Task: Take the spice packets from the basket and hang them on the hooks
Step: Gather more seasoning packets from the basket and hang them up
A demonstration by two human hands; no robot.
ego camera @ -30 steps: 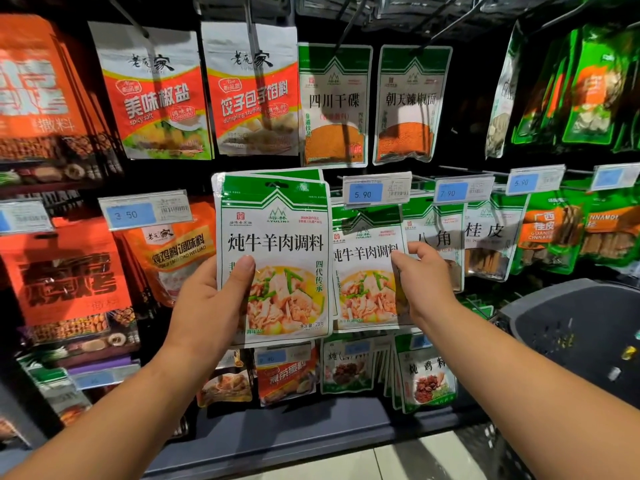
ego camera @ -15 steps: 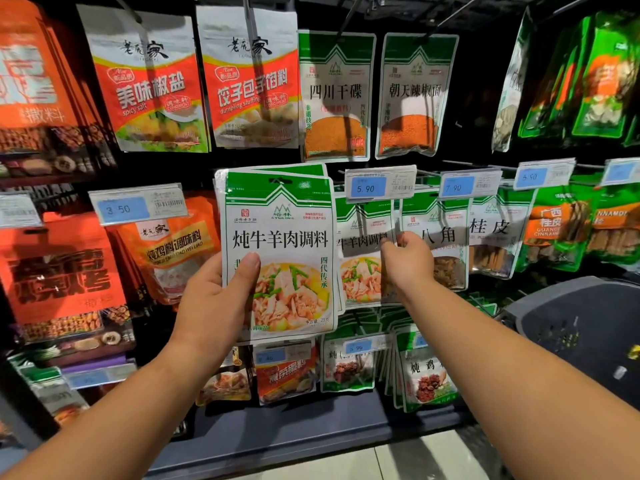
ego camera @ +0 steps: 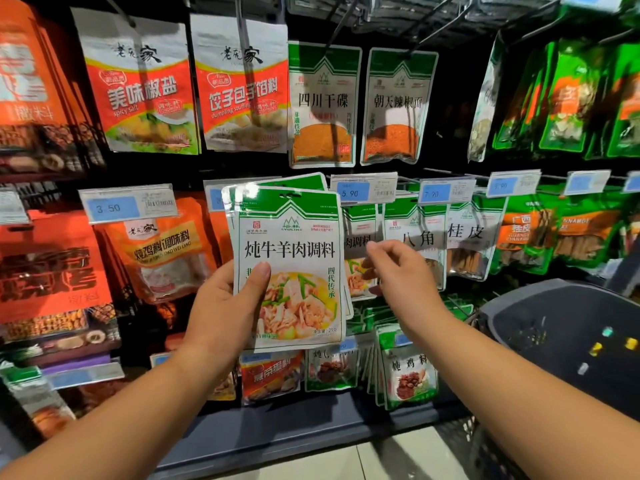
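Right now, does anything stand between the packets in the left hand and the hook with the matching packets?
Yes. The right hand is in front of the matching hung packets, right beside the held packets in the left hand. The 5.90 price tag fronts that hook; the hook's tip itself is hidden.

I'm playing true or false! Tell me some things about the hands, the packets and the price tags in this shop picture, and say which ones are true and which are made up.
1. The left hand holds green-and-white packets. True.
2. The right hand is down inside the basket. False: it is up at the shelf, by the hanging packet under the 5.90 tag.
3. The price tag over the orange packets says 7.90. False: it says 3.50.
4. The dark basket is on the right side of the picture. True.
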